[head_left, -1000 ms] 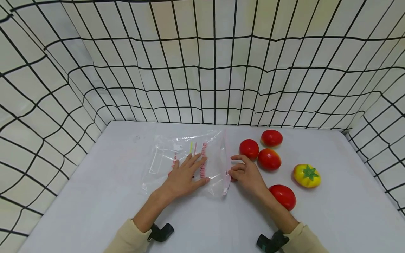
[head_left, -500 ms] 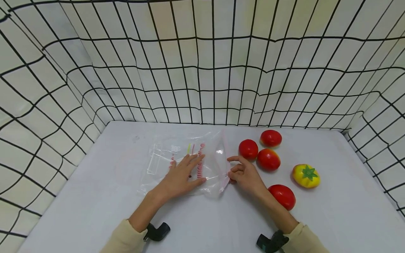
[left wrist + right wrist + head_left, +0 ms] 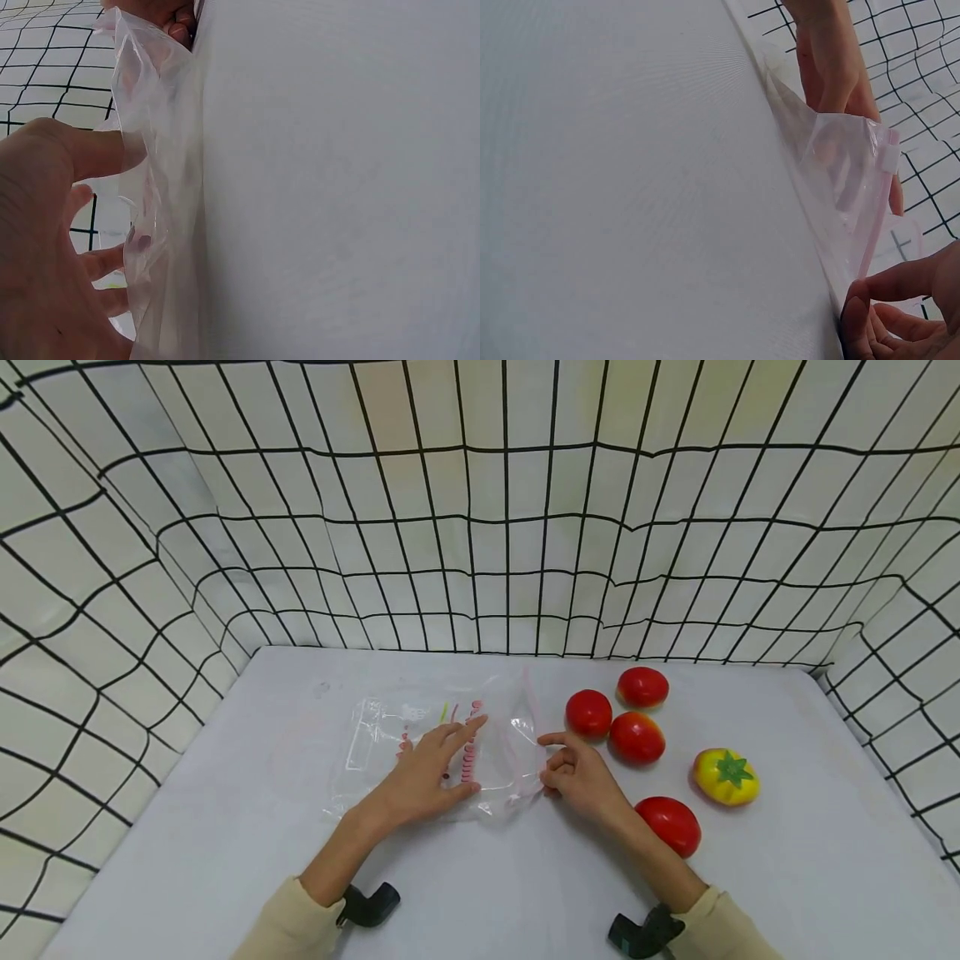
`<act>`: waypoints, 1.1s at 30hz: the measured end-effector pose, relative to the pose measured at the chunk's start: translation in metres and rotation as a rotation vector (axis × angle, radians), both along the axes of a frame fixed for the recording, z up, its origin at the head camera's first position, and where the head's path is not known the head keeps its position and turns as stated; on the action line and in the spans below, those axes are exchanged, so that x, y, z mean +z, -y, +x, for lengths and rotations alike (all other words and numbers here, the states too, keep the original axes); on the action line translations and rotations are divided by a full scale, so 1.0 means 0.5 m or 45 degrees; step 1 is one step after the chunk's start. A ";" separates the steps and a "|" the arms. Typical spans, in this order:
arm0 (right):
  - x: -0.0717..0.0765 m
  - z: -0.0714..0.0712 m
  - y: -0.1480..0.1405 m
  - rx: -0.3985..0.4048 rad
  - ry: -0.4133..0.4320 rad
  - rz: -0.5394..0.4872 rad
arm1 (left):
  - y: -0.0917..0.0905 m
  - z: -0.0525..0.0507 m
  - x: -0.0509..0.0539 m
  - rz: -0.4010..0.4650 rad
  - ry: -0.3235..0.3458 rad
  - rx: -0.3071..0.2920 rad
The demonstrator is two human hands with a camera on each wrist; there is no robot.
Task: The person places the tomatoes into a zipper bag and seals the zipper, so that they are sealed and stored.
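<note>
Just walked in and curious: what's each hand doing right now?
Left hand: open, touching the clear plastic bag.
Right hand: closed, pinching the bag's pink edge.

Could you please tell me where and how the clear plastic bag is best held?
I'd pinch the bag by its pink edge strip, coming from the right as the right hand does: the strip slants up off the table, while the rest looks thin and slack.

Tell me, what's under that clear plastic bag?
Through the clear plastic bag, the white tabletop shows. The left hand is spread over part of the bag, so whatever lies beneath that part can't be seen.
</note>
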State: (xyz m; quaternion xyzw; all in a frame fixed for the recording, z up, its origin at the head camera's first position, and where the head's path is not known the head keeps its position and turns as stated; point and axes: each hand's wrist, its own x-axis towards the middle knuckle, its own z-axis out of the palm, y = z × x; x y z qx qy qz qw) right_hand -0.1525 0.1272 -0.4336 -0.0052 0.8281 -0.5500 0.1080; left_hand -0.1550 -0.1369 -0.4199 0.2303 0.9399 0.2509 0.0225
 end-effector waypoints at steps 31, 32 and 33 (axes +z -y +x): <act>0.009 0.005 -0.007 0.044 0.016 0.000 | -0.021 0.018 0.034 -0.276 -0.400 -0.153; 0.008 0.005 -0.007 0.046 0.014 -0.001 | -0.022 0.020 0.036 -0.285 -0.385 -0.155; 0.008 0.005 -0.008 0.049 0.013 -0.001 | -0.023 0.021 0.037 -0.293 -0.371 -0.157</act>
